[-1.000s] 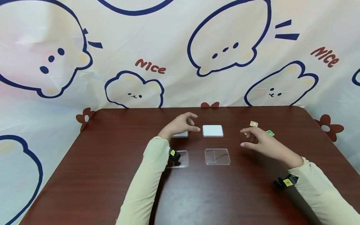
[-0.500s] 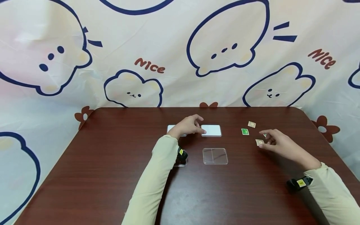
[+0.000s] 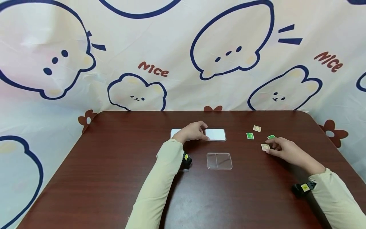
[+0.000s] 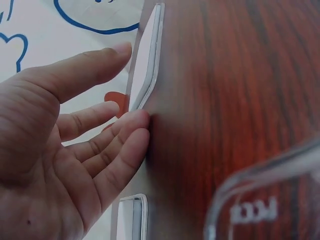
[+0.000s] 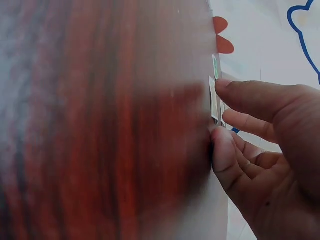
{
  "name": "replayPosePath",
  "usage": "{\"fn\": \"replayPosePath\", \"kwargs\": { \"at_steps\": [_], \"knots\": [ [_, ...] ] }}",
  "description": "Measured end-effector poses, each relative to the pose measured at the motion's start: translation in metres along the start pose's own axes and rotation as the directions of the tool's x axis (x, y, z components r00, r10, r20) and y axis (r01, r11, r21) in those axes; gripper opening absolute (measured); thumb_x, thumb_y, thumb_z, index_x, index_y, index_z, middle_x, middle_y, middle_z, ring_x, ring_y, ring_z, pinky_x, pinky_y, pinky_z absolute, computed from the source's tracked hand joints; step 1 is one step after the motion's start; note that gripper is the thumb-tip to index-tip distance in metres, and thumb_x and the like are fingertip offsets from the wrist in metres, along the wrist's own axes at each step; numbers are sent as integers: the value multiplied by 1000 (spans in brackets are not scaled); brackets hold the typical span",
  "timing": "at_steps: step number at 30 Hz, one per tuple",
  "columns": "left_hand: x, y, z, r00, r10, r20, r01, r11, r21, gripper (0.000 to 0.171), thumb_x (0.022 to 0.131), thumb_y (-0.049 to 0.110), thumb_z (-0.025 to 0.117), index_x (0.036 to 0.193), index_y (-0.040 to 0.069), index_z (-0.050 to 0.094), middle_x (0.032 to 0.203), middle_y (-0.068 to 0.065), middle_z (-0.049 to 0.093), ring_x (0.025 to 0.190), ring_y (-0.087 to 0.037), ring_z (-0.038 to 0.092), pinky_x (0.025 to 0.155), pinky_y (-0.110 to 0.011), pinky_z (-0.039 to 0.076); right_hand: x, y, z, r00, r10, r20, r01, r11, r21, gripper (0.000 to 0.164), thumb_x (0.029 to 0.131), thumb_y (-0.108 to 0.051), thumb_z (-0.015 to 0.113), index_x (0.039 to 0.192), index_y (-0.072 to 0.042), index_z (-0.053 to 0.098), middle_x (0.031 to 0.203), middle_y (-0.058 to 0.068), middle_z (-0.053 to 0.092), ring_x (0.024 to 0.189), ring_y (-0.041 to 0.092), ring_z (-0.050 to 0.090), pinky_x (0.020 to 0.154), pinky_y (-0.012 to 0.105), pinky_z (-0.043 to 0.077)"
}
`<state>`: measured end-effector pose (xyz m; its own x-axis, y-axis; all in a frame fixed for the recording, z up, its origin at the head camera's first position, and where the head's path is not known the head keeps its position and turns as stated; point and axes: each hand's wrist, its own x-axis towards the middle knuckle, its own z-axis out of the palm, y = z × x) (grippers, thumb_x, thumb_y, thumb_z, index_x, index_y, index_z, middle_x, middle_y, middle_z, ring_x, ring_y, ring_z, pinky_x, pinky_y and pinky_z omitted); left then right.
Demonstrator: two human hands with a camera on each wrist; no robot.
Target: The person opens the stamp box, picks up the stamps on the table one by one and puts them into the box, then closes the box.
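My left hand [image 3: 193, 131] reaches to the left edge of a white-faced flat rectangle [image 3: 215, 135] in a clear frame. In the left wrist view its thumb [image 4: 95, 70] and fingers stand apart beside that piece. A second white rectangle [image 3: 175, 132] is partly behind this hand. My right hand [image 3: 288, 152] is bent over a small cream square card [image 3: 265, 147]; its thumb [image 5: 250, 97] appears to touch the card's edge, and the other fingers curve close by. Near it lie a green card [image 3: 250, 136], another cream card [image 3: 257, 128] and a partly covered green card [image 3: 271, 136].
On the dark wood table [image 3: 114, 178], a clear plastic piece [image 3: 219, 161] lies in front of the right white rectangle. Another clear piece [image 3: 184, 170] is mostly hidden under the left wrist. Behind the table hangs a printed cloth [image 3: 177, 38].
My left hand has moved right to the white rectangle's edge. The right hand has drawn back to the right and down, uncovering the green and cream cards, and its index finger has lowered.
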<state>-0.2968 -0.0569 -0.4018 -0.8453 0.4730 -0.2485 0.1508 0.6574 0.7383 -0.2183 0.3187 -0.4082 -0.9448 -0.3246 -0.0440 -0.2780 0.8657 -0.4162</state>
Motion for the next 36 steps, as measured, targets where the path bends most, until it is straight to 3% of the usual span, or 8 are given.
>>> {"fn": "replayPosePath", "kwargs": {
  "at_steps": [8, 13, 25, 36],
  "knots": [
    [0, 3, 2, 999, -33, -8, 34, 997, 66, 60, 82, 26, 77, 133, 8, 50, 82, -4, 55, 69, -15, 49, 66, -26, 41, 3, 3, 1, 1000, -20, -13, 20, 1000, -14, 38, 88, -20, 69, 118, 2, 63, 82, 1, 55, 68, 5, 45, 61, 24, 38],
    [0, 1, 3, 998, -53, -18, 54, 997, 58, 59, 83, 24, 76, 134, 9, 50, 80, -2, 53, 66, -14, 47, 64, -26, 40, 3, 3, 0, 1000, -16, -23, 16, 1000, -3, 32, 88, -21, 70, 114, -2, 67, 79, -1, 56, 65, 3, 45, 59, 24, 38],
    [2, 3, 4, 998, -51, -26, 53, 994, 92, 58, 82, 21, 77, 133, 10, 51, 85, -4, 54, 74, -16, 48, 68, -27, 40, 5, 3, 4, 998, 4, -58, -4, 1000, 7, 16, 86, -16, 71, 101, -9, 72, 72, -3, 54, 61, 3, 42, 56, 22, 36],
    [2, 3, 5, 998, -52, -25, 54, 992, 116, 59, 83, 24, 76, 134, 11, 50, 95, -7, 57, 84, -18, 50, 76, -30, 42, 13, -12, 4, 999, 47, -1, -47, 997, 58, 19, 91, -28, 66, 97, -11, 69, 68, -2, 52, 58, 9, 48, 54, 24, 40]
  ]
}}
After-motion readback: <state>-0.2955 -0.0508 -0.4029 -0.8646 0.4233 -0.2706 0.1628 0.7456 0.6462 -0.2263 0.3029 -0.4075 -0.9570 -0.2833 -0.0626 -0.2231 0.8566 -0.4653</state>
